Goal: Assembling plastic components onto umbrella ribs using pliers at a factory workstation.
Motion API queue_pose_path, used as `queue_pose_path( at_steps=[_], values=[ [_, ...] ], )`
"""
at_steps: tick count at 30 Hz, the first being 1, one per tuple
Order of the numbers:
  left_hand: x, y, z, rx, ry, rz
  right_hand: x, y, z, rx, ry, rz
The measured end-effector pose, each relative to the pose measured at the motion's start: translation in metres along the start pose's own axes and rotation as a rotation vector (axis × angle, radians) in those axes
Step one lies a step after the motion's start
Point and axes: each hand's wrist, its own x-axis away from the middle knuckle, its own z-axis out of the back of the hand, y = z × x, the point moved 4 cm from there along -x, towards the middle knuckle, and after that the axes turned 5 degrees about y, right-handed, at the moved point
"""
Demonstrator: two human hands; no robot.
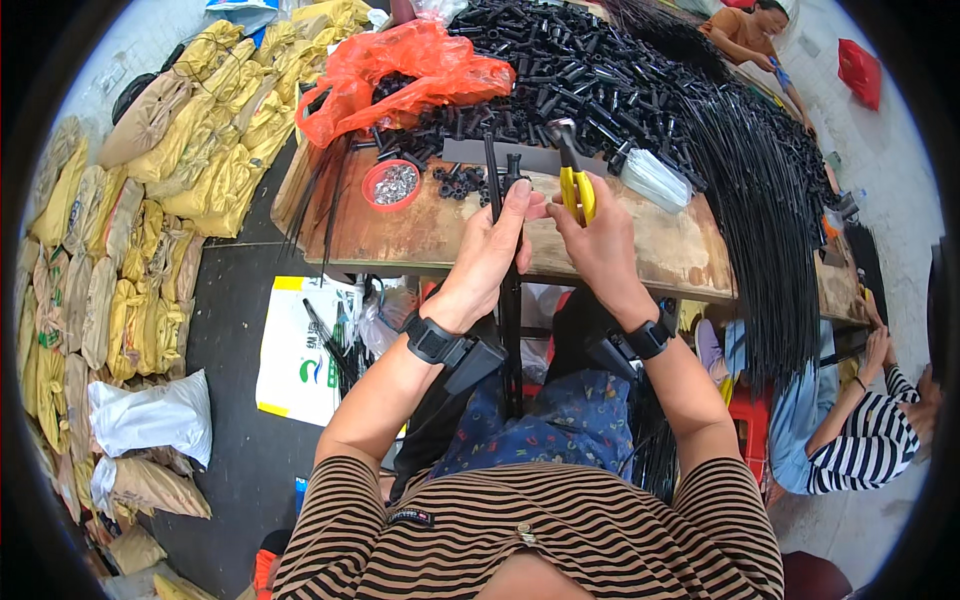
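My left hand [487, 255] is closed around long thin black rods [510, 330], which run down between my knees. At their upper end, a black fitting with a flared top [513, 165] stands above my thumb. My right hand [603, 235] is closed on yellow-handled pliers [578, 190], their metal head pointing away from me over the table. The fingertips of both hands nearly meet beside the fitting; whether they pinch a small part there, I cannot tell. Left of my hands sits a round red dish [391, 185] of small shiny metal pieces. Short black tubular parts [460, 183] lie beside it.
A large heap of black tubular parts [590, 75] covers the back of the wooden table [400, 235]. An orange-red plastic bag [400, 75] lies there. Long black rods [770, 230] hang over the right edge. Yellow sacks [215, 180] are stacked left. Two people work at right.
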Motion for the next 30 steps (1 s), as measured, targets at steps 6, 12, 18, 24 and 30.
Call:
queue_pose_path(
  at_steps=[6, 12, 18, 24, 30],
  values=[
    [-0.003, -0.002, -0.002, -0.003, -0.021, 0.058, 0.009, -0.006, 0.001, 0.189, 0.072, 0.350],
    [-0.005, -0.002, 0.000, 0.039, -0.021, 0.002, 0.007, -0.005, -0.001, 0.124, 0.074, 0.143],
    [-0.003, -0.003, 0.000, 0.064, -0.029, -0.009, 0.010, -0.010, -0.004, -0.692, -0.180, -0.483],
    [0.000, -0.001, -0.006, 0.082, -0.043, 0.009, 0.014, -0.020, -0.006, -0.813, -0.260, -0.601],
    [0.001, 0.000, -0.006, 0.041, -0.032, 0.000, 0.016, -0.015, -0.010, -0.841, -0.243, -0.642]
  ],
)
